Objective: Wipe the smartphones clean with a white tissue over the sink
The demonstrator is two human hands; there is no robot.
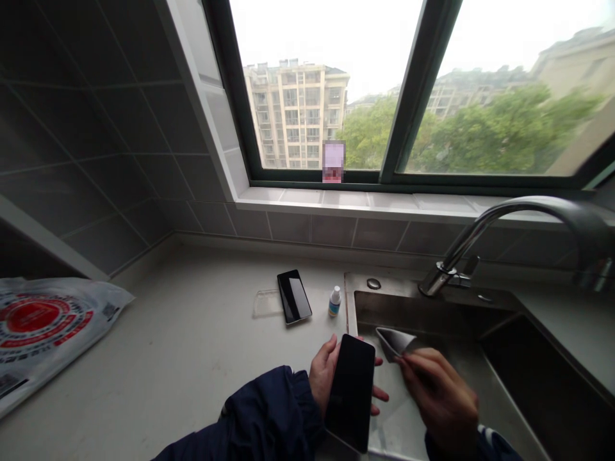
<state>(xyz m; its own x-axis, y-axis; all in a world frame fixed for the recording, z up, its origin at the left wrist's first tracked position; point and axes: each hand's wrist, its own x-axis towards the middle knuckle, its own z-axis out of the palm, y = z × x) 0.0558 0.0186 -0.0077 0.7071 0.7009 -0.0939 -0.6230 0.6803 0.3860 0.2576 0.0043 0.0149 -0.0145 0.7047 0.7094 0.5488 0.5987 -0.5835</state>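
A black smartphone rests in my left hand, its dark screen up and my fingers showing around its right edge. Just right of it, my right hand pinches a folded grey cloth over the sink, apart from the phone. A second phone lies face up on the counter, partly over a clear phone case. Beside the sink's left rim stands a small white-capped spray bottle with a blue and yellow label.
The steel sink fills the lower right, with a curved chrome faucet behind it. A printed plastic bag lies on the white counter at left. Behind the counter, a tiled sill runs under the window.
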